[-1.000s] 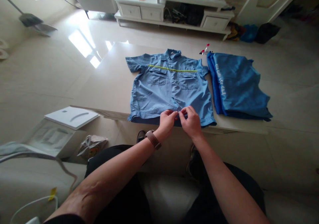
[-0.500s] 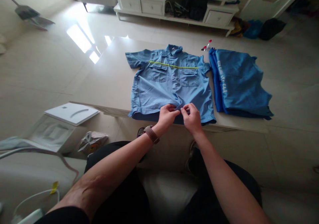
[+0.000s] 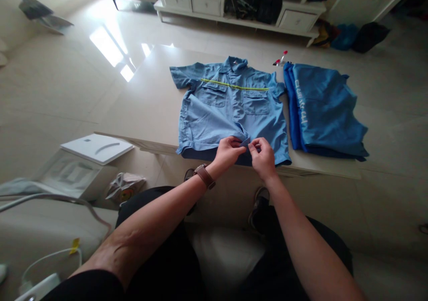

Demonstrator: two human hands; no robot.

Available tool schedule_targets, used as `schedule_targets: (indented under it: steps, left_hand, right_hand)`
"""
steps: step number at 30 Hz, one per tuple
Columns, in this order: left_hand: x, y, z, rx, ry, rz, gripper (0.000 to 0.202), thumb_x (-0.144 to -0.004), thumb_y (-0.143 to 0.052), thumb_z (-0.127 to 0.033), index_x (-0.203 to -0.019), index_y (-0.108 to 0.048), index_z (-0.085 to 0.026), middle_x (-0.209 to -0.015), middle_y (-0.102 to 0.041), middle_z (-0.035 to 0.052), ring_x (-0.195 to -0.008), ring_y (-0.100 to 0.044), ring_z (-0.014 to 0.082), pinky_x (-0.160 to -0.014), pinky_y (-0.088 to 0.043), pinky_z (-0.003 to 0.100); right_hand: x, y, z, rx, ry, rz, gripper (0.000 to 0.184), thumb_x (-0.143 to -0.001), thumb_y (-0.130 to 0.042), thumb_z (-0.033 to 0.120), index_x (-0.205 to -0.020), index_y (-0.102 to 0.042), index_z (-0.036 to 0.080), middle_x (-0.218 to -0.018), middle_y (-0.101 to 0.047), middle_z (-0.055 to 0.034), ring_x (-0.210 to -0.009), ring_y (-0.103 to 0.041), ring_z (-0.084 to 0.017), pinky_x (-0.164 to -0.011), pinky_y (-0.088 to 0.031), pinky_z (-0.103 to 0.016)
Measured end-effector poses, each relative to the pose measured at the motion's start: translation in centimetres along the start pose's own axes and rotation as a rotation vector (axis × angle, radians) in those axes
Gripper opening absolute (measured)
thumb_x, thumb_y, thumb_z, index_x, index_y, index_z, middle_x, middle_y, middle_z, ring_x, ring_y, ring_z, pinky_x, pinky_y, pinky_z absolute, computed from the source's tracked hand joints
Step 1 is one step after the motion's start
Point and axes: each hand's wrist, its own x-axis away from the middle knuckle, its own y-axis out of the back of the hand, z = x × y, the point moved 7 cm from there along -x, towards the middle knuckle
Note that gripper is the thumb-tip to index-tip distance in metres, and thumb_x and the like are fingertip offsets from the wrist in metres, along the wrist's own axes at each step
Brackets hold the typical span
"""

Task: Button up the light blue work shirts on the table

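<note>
A light-blue short-sleeved shirt (image 3: 214,120) lies front side up on the table (image 3: 143,100), collar at the far side. It has two chest pockets and a yellow stripe across the chest. At the middle of its near hem, the front edges are lifted a little. My left hand (image 3: 228,151), with a brown watch on the wrist, is closed on the left side of that hem. Close beside it, my right hand (image 3: 263,158) pinches the front edge between thumb and fingers. Any button there is too small to make out.
A stack of folded blue garments (image 3: 327,109) lies right of the shirt, with red-capped bottles (image 3: 283,58) behind it. A white box (image 3: 96,148) stands left of the table. A white cabinet (image 3: 207,4) is along the far wall.
Both hands keep their hold at the shirt's hem, with only slight finger movement. The whole view has shifted a little.
</note>
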Motion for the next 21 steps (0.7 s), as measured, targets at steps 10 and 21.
schedule_targets:
  steps: [10,21]
  left_hand:
    - [0.4,0.7,1.2,-0.005,0.095,-0.059,0.016,-0.065,-0.077,-0.003,-0.071,-0.067,-0.013,-0.063,-0.069,0.002,-0.059,-0.061,0.0124,-0.059,-0.043,0.024]
    - [0.2,1.1,0.0,-0.066,-0.045,-0.083,0.021,-0.058,-0.077,0.0,-0.069,-0.067,-0.014,-0.064,-0.066,0.0005,-0.062,-0.059,0.0121,-0.06,-0.041,0.023]
  right_hand:
    - [0.5,0.5,2.5,0.243,0.2,-0.069,0.013,-0.098,-0.05,0.027,-0.085,-0.049,0.026,-0.089,-0.061,-0.0066,-0.084,-0.059,-0.025,-0.077,-0.047,-0.037]
    - [0.1,0.5,2.8,0.097,0.207,0.088,0.013,-0.091,-0.061,0.032,-0.081,-0.06,0.023,-0.086,-0.065,-0.0056,-0.084,-0.062,-0.023,-0.076,-0.05,-0.037]
